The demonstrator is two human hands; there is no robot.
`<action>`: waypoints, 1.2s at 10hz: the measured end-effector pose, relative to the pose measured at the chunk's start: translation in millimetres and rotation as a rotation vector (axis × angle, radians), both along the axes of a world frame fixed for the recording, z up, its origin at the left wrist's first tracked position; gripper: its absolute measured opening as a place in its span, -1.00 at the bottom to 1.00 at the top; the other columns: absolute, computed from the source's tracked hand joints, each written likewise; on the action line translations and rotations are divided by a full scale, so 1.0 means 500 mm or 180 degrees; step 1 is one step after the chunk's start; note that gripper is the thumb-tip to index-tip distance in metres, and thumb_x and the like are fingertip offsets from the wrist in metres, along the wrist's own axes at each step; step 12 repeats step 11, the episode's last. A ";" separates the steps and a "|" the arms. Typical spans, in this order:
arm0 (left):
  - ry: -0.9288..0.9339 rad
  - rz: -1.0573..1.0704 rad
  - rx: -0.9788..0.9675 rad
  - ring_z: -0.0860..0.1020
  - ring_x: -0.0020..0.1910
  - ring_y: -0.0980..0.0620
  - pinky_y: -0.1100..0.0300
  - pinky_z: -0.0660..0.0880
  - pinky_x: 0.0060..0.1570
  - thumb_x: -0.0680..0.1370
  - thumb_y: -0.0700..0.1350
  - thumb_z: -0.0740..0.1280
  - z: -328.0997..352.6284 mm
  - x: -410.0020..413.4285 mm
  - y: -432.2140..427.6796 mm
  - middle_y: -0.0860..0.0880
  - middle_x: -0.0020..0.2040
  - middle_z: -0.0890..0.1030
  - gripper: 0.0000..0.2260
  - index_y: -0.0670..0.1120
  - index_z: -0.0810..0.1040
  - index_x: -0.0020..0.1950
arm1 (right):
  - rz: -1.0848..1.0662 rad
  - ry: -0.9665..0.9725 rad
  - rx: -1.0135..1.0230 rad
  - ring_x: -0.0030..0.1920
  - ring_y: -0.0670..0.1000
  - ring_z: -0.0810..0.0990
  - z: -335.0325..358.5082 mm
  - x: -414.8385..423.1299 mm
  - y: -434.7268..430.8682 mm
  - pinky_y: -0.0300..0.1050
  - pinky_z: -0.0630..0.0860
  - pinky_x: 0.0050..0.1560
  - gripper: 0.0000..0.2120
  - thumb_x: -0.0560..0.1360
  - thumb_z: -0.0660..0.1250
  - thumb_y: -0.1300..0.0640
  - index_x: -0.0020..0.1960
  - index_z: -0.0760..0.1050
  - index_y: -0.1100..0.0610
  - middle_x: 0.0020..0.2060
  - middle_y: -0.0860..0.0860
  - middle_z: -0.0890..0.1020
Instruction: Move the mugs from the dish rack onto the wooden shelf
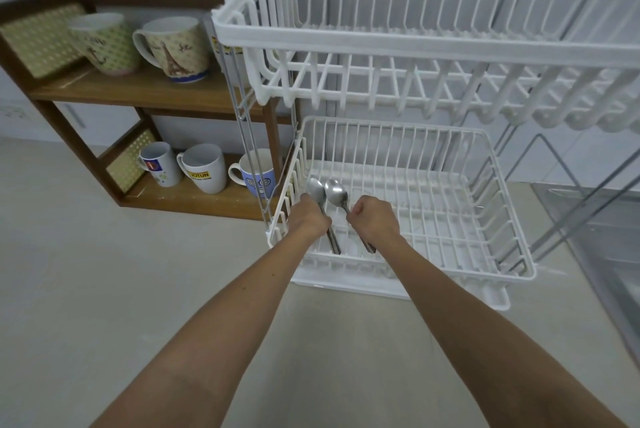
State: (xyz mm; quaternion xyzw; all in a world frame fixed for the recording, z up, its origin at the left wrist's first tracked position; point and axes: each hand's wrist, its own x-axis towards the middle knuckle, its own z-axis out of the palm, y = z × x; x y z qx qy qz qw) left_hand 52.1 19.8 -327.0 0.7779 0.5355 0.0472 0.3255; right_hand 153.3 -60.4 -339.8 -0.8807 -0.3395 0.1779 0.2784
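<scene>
The white two-tier dish rack (498, 226) stands at centre right, and I see no mugs in either basket. My left hand (310, 219) grips a metal spoon (316, 191) over the lower basket. Beside it, my right hand (375, 219) grips a second spoon (335, 192). The wooden shelf (138, 93) stands to the left. Its top board carries a green patterned mug (104, 43) and an Eiffel Tower mug (175, 48). On the bottom board are a white logo mug (160, 164), a JOTUN mug (204, 167) and a blue mug (256, 174), partly behind the rack's frame.
A pale countertop (104, 271) runs under everything. A steel sink (602, 237) lies at the right edge. The rack's metal legs (568, 205) slant down on the right. A white drip tray (498, 299) sits under the lower basket. White tiled wall behind.
</scene>
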 end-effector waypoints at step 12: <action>-0.1011 -0.0918 0.1461 0.55 0.10 -0.05 0.06 0.52 0.06 0.54 -0.21 0.26 0.045 -0.127 -0.053 -0.07 0.14 0.59 -0.79 -0.09 0.55 0.15 | 0.0154 -0.0613 0.0872 0.12 0.09 0.56 0.058 -0.093 -0.121 0.01 0.51 0.10 -0.77 0.51 0.28 0.15 0.15 0.53 0.12 0.15 0.03 0.59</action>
